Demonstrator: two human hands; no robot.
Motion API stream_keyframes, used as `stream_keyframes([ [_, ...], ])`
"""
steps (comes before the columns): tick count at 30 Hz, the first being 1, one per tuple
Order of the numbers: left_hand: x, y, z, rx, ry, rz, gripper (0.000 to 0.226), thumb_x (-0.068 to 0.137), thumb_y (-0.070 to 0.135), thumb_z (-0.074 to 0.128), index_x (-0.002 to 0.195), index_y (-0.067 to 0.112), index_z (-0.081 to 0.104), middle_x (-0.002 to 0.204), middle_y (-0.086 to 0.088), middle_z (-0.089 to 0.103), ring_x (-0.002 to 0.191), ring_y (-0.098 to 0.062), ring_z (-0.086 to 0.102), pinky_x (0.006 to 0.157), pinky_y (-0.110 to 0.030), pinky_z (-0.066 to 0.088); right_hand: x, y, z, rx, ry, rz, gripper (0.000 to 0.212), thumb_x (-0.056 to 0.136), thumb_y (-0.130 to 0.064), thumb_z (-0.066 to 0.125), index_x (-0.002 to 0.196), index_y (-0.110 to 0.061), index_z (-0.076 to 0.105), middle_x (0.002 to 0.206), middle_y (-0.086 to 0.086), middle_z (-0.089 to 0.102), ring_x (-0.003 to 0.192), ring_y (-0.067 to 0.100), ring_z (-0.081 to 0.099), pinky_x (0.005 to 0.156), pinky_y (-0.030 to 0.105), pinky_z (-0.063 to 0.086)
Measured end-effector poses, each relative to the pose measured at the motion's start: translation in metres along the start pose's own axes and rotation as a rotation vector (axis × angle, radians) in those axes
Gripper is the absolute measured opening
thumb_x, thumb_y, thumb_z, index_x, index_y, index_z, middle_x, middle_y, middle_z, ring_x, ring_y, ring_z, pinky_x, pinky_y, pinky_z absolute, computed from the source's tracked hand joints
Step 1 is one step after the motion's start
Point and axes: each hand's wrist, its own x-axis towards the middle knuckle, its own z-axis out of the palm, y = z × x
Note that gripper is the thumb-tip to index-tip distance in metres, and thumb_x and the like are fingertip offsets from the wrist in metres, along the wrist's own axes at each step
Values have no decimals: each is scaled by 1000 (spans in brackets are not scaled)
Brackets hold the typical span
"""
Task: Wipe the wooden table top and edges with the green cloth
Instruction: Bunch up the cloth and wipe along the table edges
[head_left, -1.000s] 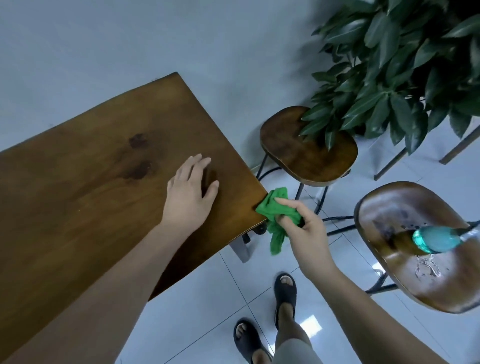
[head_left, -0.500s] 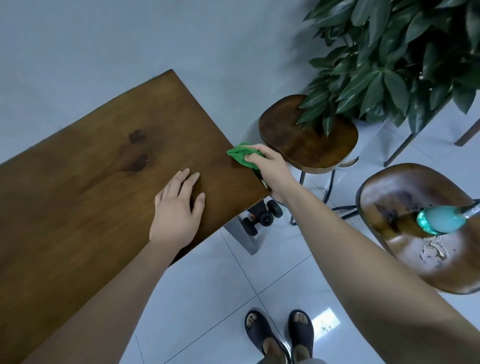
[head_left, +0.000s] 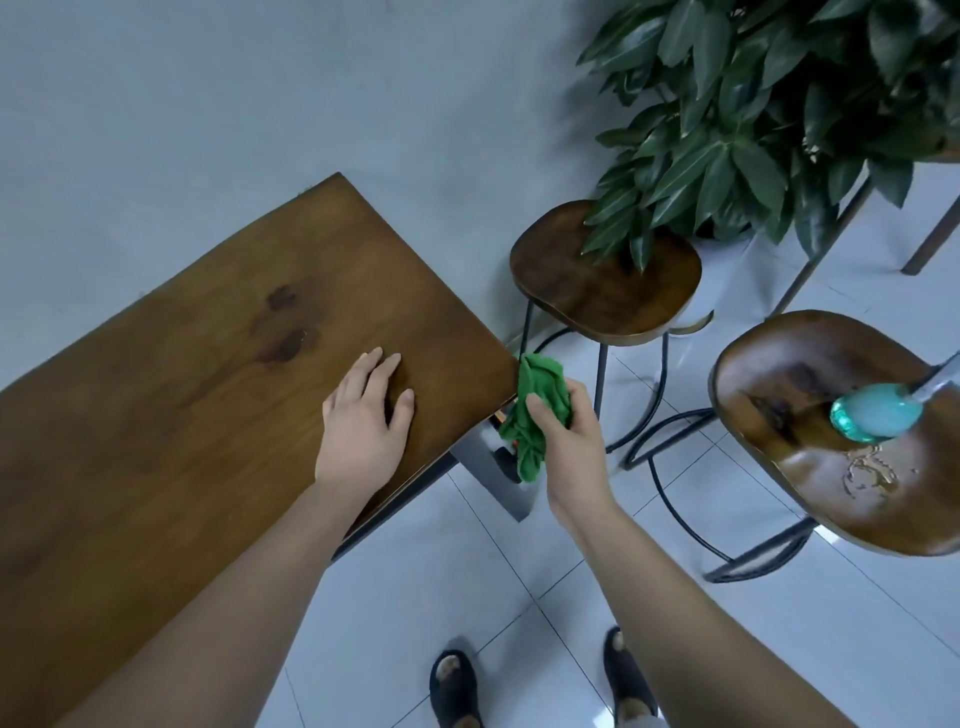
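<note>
The crumpled green cloth (head_left: 537, 410) is being pinched closed in the right hand (head_left: 569, 447) against the brown wooden table's (head_left: 182, 395) corner edge for wiping, while the left hand (head_left: 363, 421) is being pressed flat, fingers spread and empty, apparently steadying the top.

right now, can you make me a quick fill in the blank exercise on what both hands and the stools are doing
1. The right hand grips the ____ cloth at the wooden table's corner.
2. The left hand lies flat on the ____.
3. A teal bottle lies on the nearer ____.
4. Leaves of the ____ overhang the farther stool.

Missing words: green; table; stool; plant
</note>
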Motion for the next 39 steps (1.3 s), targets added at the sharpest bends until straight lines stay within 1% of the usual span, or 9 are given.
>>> stream_keyframes([
  [2, -1, -7, -6, -104, -28, 19, 53, 114, 46, 49, 164, 31, 43, 175, 6, 37, 164, -16, 28, 135, -50, 22, -3, 4, 10, 47, 67, -10, 12, 108, -16, 71, 109, -28, 71, 107, 4, 78, 102, 29, 74, 98, 63, 61],
  [7, -17, -39, -26, -109, -68, 179, 51, 112, 43, 56, 161, 32, 46, 173, 13, 37, 164, -9, 24, 133, -40, 24, -20, 16, 47, 120, 294, -132, 14, 109, -16, 70, 107, -29, 69, 101, -5, 78, 98, 20, 76, 91, 48, 65],
  [14, -43, -114, -56, -79, -137, 359, 51, 111, 56, 47, 157, 35, 49, 172, 10, 41, 162, -17, 33, 133, -55, 28, -91, 84, 134, 54, 502, -193, 11, 109, -25, 68, 106, -35, 66, 107, -7, 75, 102, 23, 71, 101, 64, 59],
  [16, -52, -132, -62, -61, -171, 382, 55, 110, 58, 44, 159, 35, 47, 173, 10, 40, 163, -16, 32, 133, -55, 28, -124, 107, 158, 53, 481, -205, 13, 109, -20, 68, 110, -33, 67, 106, -9, 75, 105, 25, 72, 100, 60, 61],
  [21, -81, -174, -65, -19, -211, 464, 56, 113, 57, 38, 163, 33, 43, 174, 8, 38, 164, -15, 28, 132, -51, 27, -212, 165, 203, 6, 389, -188, 20, 108, -8, 70, 117, -26, 70, 109, -14, 77, 105, 10, 73, 93, 31, 60],
  [26, -90, -190, -58, 23, -185, 529, 57, 114, 51, 34, 166, 29, 42, 176, 6, 35, 165, -16, 28, 131, -51, 27, -258, 197, 228, 23, 308, -85, 24, 108, -4, 68, 116, -26, 71, 102, -15, 78, 96, 10, 74, 81, 23, 57],
  [30, -92, -186, -55, 47, -157, 533, 57, 114, 49, 31, 165, 28, 42, 175, 5, 36, 164, -16, 28, 130, -51, 27, -248, 189, 222, -7, 314, -120, 26, 108, 1, 65, 110, -25, 67, 94, -21, 75, 89, 5, 70, 78, 20, 54],
  [35, -92, -187, -54, 79, -146, 552, 56, 116, 49, 27, 167, 30, 39, 176, 7, 34, 165, -13, 24, 132, -50, 26, -167, 140, 182, -75, 454, -234, 19, 110, -10, 58, 112, -29, 61, 95, -23, 72, 88, 1, 68, 78, 22, 56],
  [39, -92, -186, -53, 82, -149, 548, 58, 114, 50, 26, 166, 31, 39, 176, 8, 33, 166, -12, 23, 133, -52, 24, -75, 81, 126, -174, 540, -306, 17, 109, -10, 56, 120, -23, 58, 101, -7, 69, 90, 13, 68, 84, 43, 60],
])
